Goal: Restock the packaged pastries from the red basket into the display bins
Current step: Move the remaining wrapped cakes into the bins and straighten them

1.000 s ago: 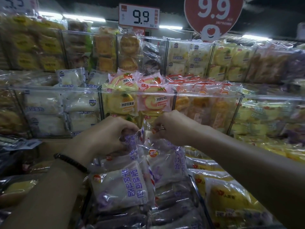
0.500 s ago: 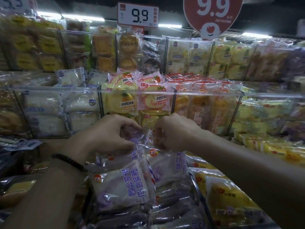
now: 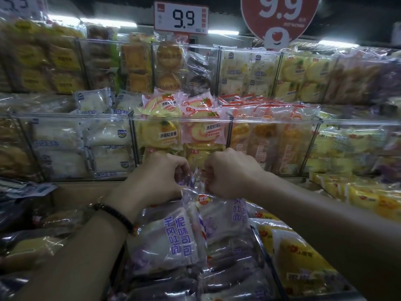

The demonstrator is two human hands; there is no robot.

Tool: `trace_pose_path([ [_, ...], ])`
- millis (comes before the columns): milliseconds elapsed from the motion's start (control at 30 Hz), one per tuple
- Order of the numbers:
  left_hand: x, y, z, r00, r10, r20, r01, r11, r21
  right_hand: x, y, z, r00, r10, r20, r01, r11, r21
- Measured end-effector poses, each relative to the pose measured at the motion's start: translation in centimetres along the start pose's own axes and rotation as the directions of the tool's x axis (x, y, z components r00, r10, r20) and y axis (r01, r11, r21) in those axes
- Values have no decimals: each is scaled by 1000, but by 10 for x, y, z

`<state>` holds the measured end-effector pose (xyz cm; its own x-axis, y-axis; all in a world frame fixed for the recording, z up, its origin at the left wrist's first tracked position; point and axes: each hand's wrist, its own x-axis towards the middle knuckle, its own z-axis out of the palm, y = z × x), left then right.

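Crammed clear acrylic display bins (image 3: 73, 115) stand behind. The left hand (image 3: 156, 177) and right hand (image 3: 230, 174), close together, pinch clear purple-lettered pastry packets (image 3: 173, 237) by their tops. The slick film could slip.

Strip lights (image 3: 104, 21) glow behind a white price sign (image 3: 181, 17)

Two clear packets of white bread with purple lettering are hanging upright side by side and touching. The left hand (image 3: 156, 177) is pinching the top of the left packet (image 3: 171, 237), the right hand (image 3: 230, 172) the right packet (image 3: 225, 213). Similar packets (image 3: 227, 270) are lying stacked beneath. Clear display bins (image 3: 182, 118) are standing behind, full.
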<state>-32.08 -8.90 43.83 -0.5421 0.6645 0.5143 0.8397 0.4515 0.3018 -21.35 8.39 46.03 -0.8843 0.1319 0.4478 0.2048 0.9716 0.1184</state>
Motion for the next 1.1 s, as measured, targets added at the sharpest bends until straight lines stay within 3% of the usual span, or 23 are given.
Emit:
trace_pose_path([
  [100,-1,-4,0,1000,-1,12,1,999,-36,0,1,-5,999,-15,42,11,995,96],
  [233,-5,0,-18,998,16,-64,-29,980,-196,-9,9,-27,980,-200,12,185,928,322],
  [300,-9,3,-31,993,12,-121,-44,964,-261,-19,10,-39,960,-274,60,231,894,383],
  [367,-17,7,-43,997,35,-67,-52,963,-266,-28,11,-47,935,-319,153,231,878,420],
  [467,-32,11,-57,987,47,157,-35,996,-79,-39,12,-48,898,-344,274,232,900,368],
  [567,-49,11,-58,956,-1,294,-19,998,62,-48,8,-38,907,-315,280,235,929,286],
  [733,-62,7,-42,990,33,139,-57,984,172,-66,-3,-19,957,-246,152,228,965,128],
  [833,-65,14,-40,992,0,126,-27,977,211,-75,-8,-14,976,-209,56,207,977,43],
  [967,-66,30,-44,998,39,52,-59,879,474,-75,-5,-16,995,-70,-75,71,997,18],
  [1100,-68,28,-42,997,70,-25,-45,834,550,-75,-7,-23,993,56,-102,-51,997,58],
])
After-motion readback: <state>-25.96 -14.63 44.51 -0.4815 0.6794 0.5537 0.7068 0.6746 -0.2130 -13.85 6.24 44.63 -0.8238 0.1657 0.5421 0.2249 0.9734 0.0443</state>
